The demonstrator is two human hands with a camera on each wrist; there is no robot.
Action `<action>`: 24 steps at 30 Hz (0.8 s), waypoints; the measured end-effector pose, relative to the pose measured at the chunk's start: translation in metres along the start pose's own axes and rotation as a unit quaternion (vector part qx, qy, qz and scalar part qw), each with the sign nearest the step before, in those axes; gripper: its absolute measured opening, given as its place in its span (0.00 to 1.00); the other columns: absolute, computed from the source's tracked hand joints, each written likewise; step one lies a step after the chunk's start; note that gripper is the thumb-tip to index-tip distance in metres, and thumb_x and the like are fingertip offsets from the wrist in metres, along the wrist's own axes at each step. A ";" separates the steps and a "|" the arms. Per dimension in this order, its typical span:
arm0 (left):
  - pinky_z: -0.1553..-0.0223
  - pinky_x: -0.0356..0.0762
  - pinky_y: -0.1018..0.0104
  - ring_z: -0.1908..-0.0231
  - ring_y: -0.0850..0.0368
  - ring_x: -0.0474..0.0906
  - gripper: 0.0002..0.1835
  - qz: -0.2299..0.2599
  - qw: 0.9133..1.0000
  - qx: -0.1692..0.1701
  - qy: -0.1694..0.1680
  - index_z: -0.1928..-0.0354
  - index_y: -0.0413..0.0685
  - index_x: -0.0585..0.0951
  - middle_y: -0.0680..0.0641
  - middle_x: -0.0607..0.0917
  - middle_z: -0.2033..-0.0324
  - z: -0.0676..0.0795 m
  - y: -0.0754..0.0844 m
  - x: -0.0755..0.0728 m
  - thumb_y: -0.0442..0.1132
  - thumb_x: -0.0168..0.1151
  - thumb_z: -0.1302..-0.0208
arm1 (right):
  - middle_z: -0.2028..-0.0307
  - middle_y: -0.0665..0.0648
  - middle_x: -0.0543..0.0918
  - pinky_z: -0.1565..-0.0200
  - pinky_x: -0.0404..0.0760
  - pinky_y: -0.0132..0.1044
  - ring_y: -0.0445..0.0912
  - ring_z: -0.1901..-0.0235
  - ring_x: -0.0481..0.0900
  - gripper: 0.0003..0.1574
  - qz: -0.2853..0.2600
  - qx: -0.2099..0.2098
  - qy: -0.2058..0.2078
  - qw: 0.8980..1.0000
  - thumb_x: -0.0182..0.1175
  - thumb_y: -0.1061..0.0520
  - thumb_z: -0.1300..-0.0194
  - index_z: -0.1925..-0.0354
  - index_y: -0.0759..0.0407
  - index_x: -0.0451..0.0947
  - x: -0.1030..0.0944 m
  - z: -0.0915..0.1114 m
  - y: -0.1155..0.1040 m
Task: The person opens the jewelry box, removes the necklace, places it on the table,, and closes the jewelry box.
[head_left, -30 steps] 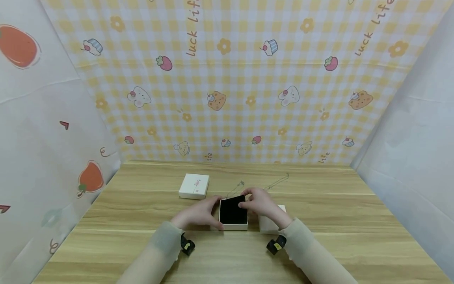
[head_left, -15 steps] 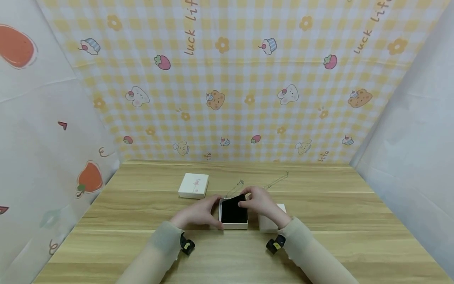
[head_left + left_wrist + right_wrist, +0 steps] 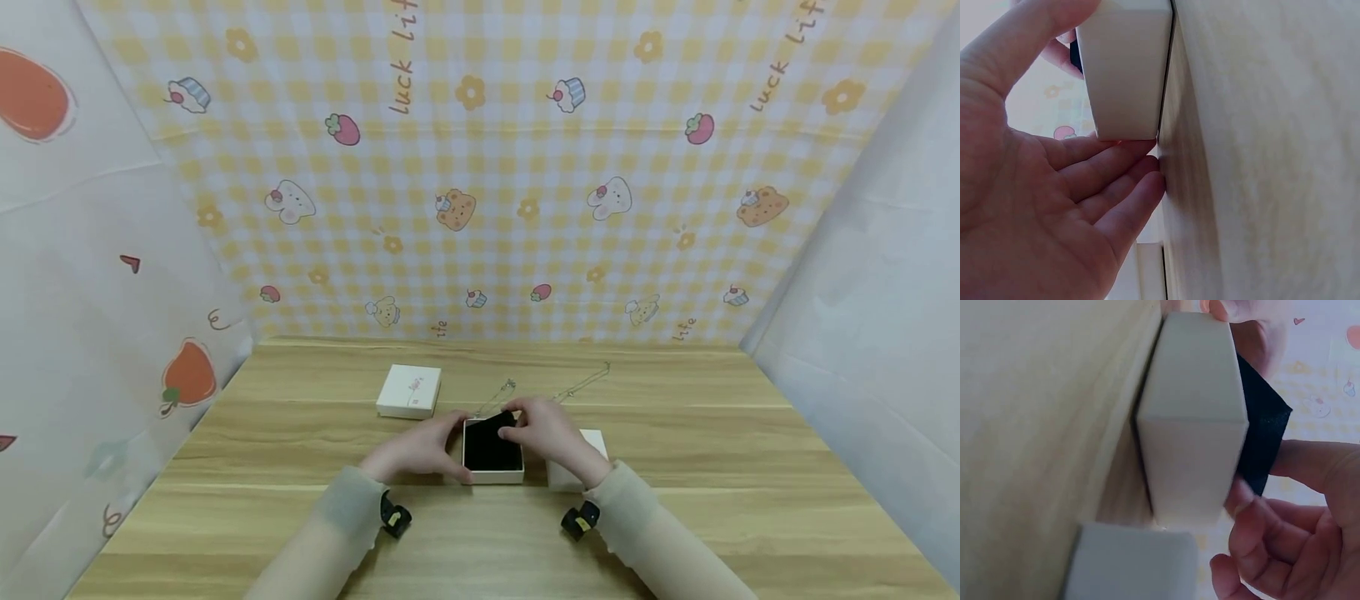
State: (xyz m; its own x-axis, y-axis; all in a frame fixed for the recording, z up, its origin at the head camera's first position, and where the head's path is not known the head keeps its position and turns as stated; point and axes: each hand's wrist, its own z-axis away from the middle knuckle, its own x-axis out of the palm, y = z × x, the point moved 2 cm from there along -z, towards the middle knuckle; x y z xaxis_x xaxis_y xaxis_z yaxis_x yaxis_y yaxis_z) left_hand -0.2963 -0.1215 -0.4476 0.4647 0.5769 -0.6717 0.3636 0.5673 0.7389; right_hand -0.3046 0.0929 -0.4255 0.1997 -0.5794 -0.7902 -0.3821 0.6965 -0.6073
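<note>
A small white box base [image 3: 497, 477] sits on the wooden table, its top uncovered. My left hand [image 3: 426, 450] holds it from the left, thumb at the near corner and fingers at the far one; the left wrist view shows the box wall [image 3: 1125, 75] between them. My right hand [image 3: 551, 433] pinches a black pad [image 3: 489, 448] at its far right corner. That pad lies askew in the box, and in the right wrist view a corner of the black pad [image 3: 1269, 419] sticks up above the rim, between thumb and fingers.
A closed white box [image 3: 410, 390] with pink print stands at the back left. A white lid-like piece [image 3: 564, 475] lies under my right wrist. Two thin chains, one [image 3: 497, 398] behind the box and one [image 3: 588, 382] further right, lie on the table [image 3: 480, 550].
The black pad has turned and tipped in the box, baring part of the far left rim. My right hand has shifted slightly left with it; my left hand stays put.
</note>
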 end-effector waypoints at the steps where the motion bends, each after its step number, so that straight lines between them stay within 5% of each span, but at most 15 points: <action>1: 0.41 0.65 0.49 0.48 0.53 0.72 0.50 0.000 1.000 0.000 0.001 0.33 0.37 0.64 0.47 0.76 0.45 0.000 0.000 0.000 0.47 0.78 0.56 | 0.74 0.47 0.81 0.75 0.74 0.35 0.39 0.77 0.74 0.25 0.007 0.000 -0.002 1.000 0.68 0.52 0.40 0.48 0.63 0.80 -0.001 0.000 -0.001; 9: 0.42 0.66 0.51 0.50 0.55 0.73 0.50 -0.004 1.000 -0.001 -0.006 0.32 0.40 0.64 0.51 0.77 0.48 0.000 0.000 0.000 0.49 0.77 0.55 | 0.65 0.51 0.81 0.71 0.73 0.38 0.42 0.75 0.73 0.33 0.029 0.005 -0.043 0.999 0.71 0.49 0.44 0.42 0.58 0.77 -0.012 0.003 -0.003; 17: 0.41 0.65 0.50 0.49 0.54 0.72 0.50 -0.007 1.000 0.001 -0.003 0.32 0.38 0.64 0.49 0.77 0.47 0.001 0.001 0.000 0.48 0.77 0.55 | 0.61 0.53 0.81 0.61 0.76 0.46 0.47 0.62 0.77 0.28 0.078 -0.012 -0.062 0.995 0.74 0.46 0.50 0.50 0.50 0.82 -0.013 0.008 -0.005; 24: 0.41 0.65 0.50 0.48 0.53 0.72 0.50 -0.004 1.000 0.006 -0.002 0.32 0.37 0.64 0.48 0.76 0.46 0.001 0.000 0.000 0.48 0.77 0.56 | 0.60 0.52 0.82 0.61 0.77 0.47 0.48 0.61 0.79 0.29 0.112 -0.017 -0.060 0.992 0.74 0.45 0.52 0.50 0.49 0.82 -0.008 0.010 -0.004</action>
State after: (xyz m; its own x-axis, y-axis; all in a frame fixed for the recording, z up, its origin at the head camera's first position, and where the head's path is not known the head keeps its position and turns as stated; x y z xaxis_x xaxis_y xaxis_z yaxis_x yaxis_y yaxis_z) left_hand -0.2960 -0.1221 -0.4471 0.4643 0.5698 -0.6781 0.3768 0.5658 0.7334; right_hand -0.2958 0.0992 -0.4179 0.2118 -0.3565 -0.9100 -0.4590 0.7857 -0.4147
